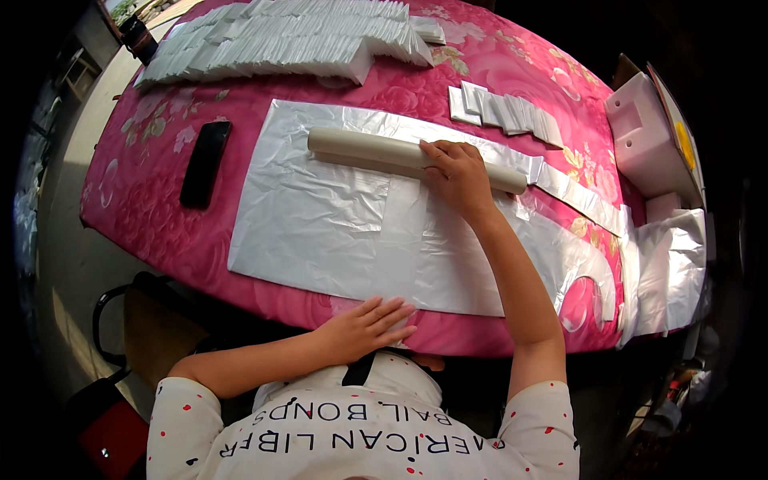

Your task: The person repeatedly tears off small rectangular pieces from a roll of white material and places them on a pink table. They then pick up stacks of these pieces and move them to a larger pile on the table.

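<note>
Pipe: we see the beige pipe lying across the far half of the flattened bag, running left to right, its right end slightly nearer us.
Right hand: our right hand grasps the pipe right of its middle, fingers bent over it from above, so pipe and palm touch.
Left hand: our left hand holds nothing that we can see; it is spread flat, fingers pointing right, at the bag's near edge, well apart from the pipe.
Plastic bag: the silvery-white plastic bag lies creased beneath the pipe, mostly beyond our left hand, its looped handle at the right.
Folded packets: we find a small overlapping row of white packets beyond the pipe, and a large bank of them at the far left.
Phone: a black smartphone rests left of the bag.
Table: the pink floral tablecloth lies under all these.
</note>
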A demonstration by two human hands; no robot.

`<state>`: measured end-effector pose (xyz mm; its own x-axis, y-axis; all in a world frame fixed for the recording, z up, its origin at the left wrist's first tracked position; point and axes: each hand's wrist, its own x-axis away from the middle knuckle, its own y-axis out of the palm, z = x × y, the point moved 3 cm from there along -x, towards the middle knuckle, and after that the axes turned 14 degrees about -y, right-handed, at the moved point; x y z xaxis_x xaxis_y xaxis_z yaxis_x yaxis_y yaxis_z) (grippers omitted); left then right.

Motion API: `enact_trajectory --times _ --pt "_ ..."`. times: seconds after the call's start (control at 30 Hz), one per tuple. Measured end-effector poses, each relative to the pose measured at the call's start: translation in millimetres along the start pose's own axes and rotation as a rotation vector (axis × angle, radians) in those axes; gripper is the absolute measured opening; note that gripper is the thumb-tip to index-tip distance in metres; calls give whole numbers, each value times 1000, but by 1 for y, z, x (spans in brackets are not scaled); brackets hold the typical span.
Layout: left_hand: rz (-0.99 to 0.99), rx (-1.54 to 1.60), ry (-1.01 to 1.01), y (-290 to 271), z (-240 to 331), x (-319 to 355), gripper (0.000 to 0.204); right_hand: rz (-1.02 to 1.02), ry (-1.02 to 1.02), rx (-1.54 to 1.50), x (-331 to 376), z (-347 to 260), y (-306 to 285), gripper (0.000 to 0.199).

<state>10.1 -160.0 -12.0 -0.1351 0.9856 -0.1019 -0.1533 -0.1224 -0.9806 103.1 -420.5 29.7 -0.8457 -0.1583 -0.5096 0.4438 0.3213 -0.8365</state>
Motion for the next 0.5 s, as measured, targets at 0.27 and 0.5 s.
enact_trajectory --times 0.27,0.5 --pt "-38 328 27 -18 -21 10 44 -73 -97 -224 26 -43 -16 54" --pt "9 268 135 -24 -30 9 38 -420 -220 -620 87 -113 -23 57"
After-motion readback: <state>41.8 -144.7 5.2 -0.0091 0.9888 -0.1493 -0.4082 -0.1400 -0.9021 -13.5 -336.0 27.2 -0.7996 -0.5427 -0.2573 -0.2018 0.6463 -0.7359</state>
